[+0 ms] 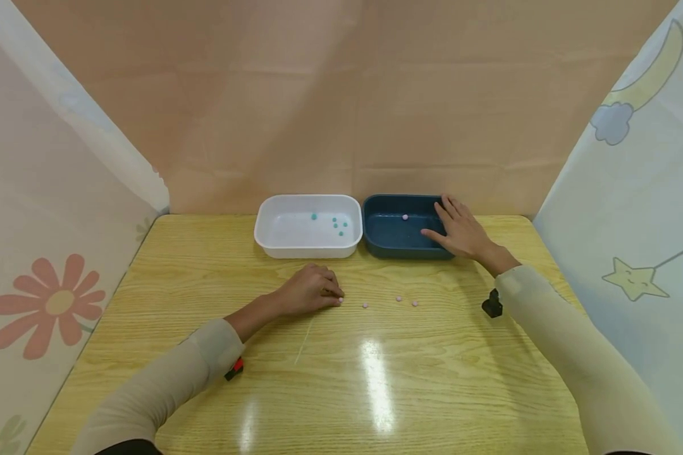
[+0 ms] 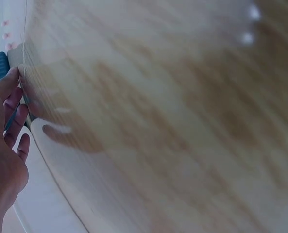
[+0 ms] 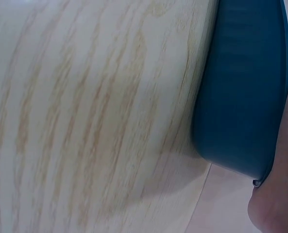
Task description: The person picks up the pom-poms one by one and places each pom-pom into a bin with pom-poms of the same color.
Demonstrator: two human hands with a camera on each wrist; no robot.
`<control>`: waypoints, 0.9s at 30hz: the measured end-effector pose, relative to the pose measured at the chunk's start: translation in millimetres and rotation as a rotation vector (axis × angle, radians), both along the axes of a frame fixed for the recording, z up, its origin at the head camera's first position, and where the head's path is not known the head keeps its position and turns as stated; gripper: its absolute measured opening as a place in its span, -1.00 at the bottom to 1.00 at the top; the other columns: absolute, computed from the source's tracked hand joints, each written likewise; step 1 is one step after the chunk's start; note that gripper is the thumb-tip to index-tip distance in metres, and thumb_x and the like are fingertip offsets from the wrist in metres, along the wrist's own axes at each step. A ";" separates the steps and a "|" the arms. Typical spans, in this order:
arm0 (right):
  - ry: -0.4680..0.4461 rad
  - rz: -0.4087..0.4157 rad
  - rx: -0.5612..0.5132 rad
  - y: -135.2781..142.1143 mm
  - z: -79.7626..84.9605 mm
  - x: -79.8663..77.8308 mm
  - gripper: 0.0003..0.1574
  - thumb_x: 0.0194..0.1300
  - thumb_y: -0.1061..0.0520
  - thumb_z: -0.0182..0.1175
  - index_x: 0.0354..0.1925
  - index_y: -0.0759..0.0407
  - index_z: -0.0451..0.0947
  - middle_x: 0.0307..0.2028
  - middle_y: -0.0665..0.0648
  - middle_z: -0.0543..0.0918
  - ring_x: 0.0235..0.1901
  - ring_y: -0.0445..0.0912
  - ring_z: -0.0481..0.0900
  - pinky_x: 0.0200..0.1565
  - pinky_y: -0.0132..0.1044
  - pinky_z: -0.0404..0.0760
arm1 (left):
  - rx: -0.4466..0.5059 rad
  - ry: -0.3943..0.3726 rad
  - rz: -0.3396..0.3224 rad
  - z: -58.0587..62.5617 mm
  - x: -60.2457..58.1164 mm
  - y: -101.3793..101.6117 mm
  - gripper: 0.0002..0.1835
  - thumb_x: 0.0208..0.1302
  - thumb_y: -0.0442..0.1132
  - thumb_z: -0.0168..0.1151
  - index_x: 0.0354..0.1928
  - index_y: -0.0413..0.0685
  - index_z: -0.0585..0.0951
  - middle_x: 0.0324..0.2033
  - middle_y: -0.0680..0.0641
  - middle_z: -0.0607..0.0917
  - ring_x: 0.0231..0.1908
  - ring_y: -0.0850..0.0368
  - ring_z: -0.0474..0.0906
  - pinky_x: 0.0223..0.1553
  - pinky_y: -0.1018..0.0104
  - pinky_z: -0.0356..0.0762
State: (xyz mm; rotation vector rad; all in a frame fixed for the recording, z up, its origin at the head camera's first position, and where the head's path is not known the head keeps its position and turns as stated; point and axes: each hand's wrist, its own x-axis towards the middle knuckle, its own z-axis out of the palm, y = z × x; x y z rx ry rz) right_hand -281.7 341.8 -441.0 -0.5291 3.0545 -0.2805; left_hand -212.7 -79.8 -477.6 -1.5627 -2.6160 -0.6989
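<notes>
My left hand (image 1: 310,291) is low over the table in front of the white tray (image 1: 310,252), pinching a small pink bead (image 1: 341,300) at its fingertips. In the left wrist view that hand (image 2: 5,141) shows at the left edge, its fingers partly bent. Right of it on the table lie several more pink beads (image 1: 399,298). My right hand (image 1: 463,234) rests on the right end of the dark blue tray (image 1: 401,253), fingers spread over its rim. A pink bead (image 1: 405,217) lies inside that tray. The right wrist view shows the tray's outer wall (image 3: 241,92); the fingers are hidden there.
Several green beads (image 1: 335,225) lie in the white tray, mostly toward its right side. Both trays stand side by side at the table's back edge. A black object (image 1: 492,304) sits near the right sleeve, and a black and red one (image 1: 235,368) beside the left sleeve.
</notes>
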 end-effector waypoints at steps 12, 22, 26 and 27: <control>-0.009 0.004 0.021 -3.4 -1.4 -3.2 0.18 0.60 -0.37 -0.01 0.65 0.45 -0.14 0.67 0.43 -0.28 0.67 0.32 -0.32 0.61 0.24 -0.29 | -0.042 0.015 0.034 -1.4 -1.2 0.2 -0.88 0.35 -0.09 0.51 -0.16 0.11 0.89 -0.26 0.16 0.81 -0.14 0.20 0.69 0.15 0.05 0.53; -0.002 0.010 0.029 -5.9 -1.7 -3.7 0.21 0.61 -0.43 -0.07 0.65 0.46 -0.14 0.67 0.44 -0.28 0.67 0.32 -0.33 0.61 0.23 -0.29 | -0.010 0.005 0.037 3.2 -4.5 -1.0 -0.88 0.34 -0.09 0.52 -0.17 0.11 0.89 -0.26 0.17 0.82 -0.16 0.24 0.66 0.09 0.15 0.50; -0.001 0.009 0.031 -6.5 -3.6 -4.6 0.18 0.61 -0.38 -0.03 0.65 0.46 -0.13 0.67 0.44 -0.28 0.67 0.33 -0.32 0.61 0.24 -0.28 | 0.027 0.038 0.014 6.7 -7.8 0.6 -0.90 0.32 -0.13 0.54 -0.19 0.07 0.89 -0.29 0.14 0.82 -0.21 0.27 0.68 -0.05 0.25 0.54; -0.001 0.009 0.031 -6.4 -3.9 -5.0 0.17 0.61 -0.37 -0.02 0.65 0.47 -0.13 0.67 0.44 -0.28 0.67 0.33 -0.32 0.61 0.24 -0.27 | 0.037 0.049 0.005 8.1 -8.5 1.5 -0.90 0.32 -0.14 0.54 -0.19 0.06 0.89 -0.30 0.14 0.82 -0.23 0.27 0.69 -0.09 0.27 0.55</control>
